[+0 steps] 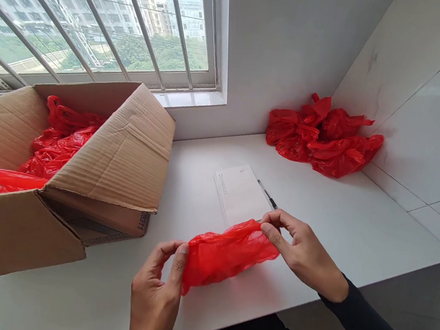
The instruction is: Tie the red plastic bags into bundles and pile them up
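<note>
A crumpled red plastic bag point(227, 255) is stretched sideways between my two hands, above the front part of the white table. My left hand point(161, 285) pinches its left end between thumb and fingers. At the other end, my right hand point(299, 249) grips the upper right corner the same way. The bag is thin and partly see-through; whether anything lies inside cannot be made out. Just beyond it is a white notebook point(242, 192), whose near edge the bag covers. A black pen point(267, 194) lies along the notebook's right side, its tip end close to my right hand.
On the left stands an open cardboard box point(125, 146) with red plastic bags point(65, 144) inside, its flaps spread outward. Several knotted red bags point(322, 135) are heaped in the back right corner of the white table point(384, 225). A barred window point(139, 29) is behind the box.
</note>
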Demonstrator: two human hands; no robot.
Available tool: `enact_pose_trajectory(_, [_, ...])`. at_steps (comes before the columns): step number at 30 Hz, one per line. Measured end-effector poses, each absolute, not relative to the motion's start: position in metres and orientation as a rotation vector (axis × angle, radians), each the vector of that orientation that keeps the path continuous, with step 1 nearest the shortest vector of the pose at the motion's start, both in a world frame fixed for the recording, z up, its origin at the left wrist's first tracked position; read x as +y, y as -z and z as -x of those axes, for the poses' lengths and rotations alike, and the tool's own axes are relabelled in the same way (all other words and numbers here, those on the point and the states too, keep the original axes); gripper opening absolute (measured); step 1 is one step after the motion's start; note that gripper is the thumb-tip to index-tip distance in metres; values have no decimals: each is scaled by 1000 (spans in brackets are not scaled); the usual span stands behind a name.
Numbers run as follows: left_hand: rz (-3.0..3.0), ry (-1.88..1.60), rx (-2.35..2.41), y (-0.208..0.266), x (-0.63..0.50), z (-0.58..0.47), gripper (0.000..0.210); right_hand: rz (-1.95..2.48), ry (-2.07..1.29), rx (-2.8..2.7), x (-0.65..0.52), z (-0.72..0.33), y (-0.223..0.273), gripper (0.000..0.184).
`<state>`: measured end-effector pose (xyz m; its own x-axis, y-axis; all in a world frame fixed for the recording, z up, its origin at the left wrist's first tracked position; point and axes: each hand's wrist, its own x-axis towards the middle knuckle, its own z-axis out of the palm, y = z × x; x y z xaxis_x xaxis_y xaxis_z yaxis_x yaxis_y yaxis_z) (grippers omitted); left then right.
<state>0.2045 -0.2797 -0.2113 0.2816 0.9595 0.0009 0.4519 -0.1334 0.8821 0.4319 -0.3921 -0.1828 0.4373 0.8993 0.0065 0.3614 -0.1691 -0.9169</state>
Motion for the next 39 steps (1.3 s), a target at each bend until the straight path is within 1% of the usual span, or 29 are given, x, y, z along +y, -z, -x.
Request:
enact_pose_trajectory(2, [-1816, -805, 1225, 206, -284, -209, 35, 1717, -714, -1045, -397, -431, 180, 20])
enact_pose_trajectory(5, [-2175, -812, 995, 197, -294, -223, 42, 1642, -755, -1060, -400, -425, 178, 21])
enact_pose_trajectory(8, [-2468, -830, 849, 192, -299, -232, 35, 1626, -771, -1026, -402, -420, 173, 22])
enact_pose_trajectory(11, [-2575, -839, 806, 191, -301, -232, 42, 1619, -808, -974, -407, -420, 169, 23])
enact_pose_trajectory(12, [-2564, -833, 805, 190, -302, -231, 39, 1608, -817, -963, -409, -421, 168, 24])
enact_pose_trajectory(15, [-2325, -894, 892, 188, -303, -230, 12, 1600, -799, -898, -416, -423, 170, 24])
enact_pose_trajectory(16, [-2207, -945, 967, 186, -303, -229, 9, 1604, -765, -862, -417, -425, 172, 24])
enact_pose_trajectory(20, [-1909, -1118, 1321, 183, -298, -222, 20, 1615, -688, -774, -421, -434, 186, 26])
enact_pose_trajectory(22, [-1836, -1123, 1431, 181, -297, -219, 26, 1644, -690, -765, -423, -433, 190, 22])
enact_pose_trajectory(23, [-1791, -1098, 1456, 179, -298, -218, 29, 1665, -639, -754, -425, -429, 190, 18])
enact_pose_trajectory(25, [-1678, -1009, 1475, 177, -300, -216, 33, 1640, -373, -716, -429, -416, 183, 7])
enact_pose_trajectory(26, [-1629, -970, 1472, 175, -301, -216, 35, 1578, -218, -727, -431, -408, 177, 6])
enact_pose_trajectory(28, [-1586, -928, 1447, 174, -303, -216, 39, 1425, -29, -874, -432, -390, 163, 17])
enact_pose_trajectory(29, [-1587, -914, 1425, 174, -303, -217, 38, 1375, -24, -1011, -431, -383, 156, 22])
enact_pose_trajectory(32, [-1588, -885, 1325, 174, -306, -220, 34, 1446, -243, -1481, -416, -373, 148, 31])
enact_pose_trajectory(35, [-1554, -859, 1303, 175, -308, -222, 36, 1650, -445, -1740, -398, -378, 155, 28])
enact_pose_trajectory(39, [-1522, -876, 1326, 175, -308, -219, 36, 1865, -486, -1839, -391, -381, 163, 18])
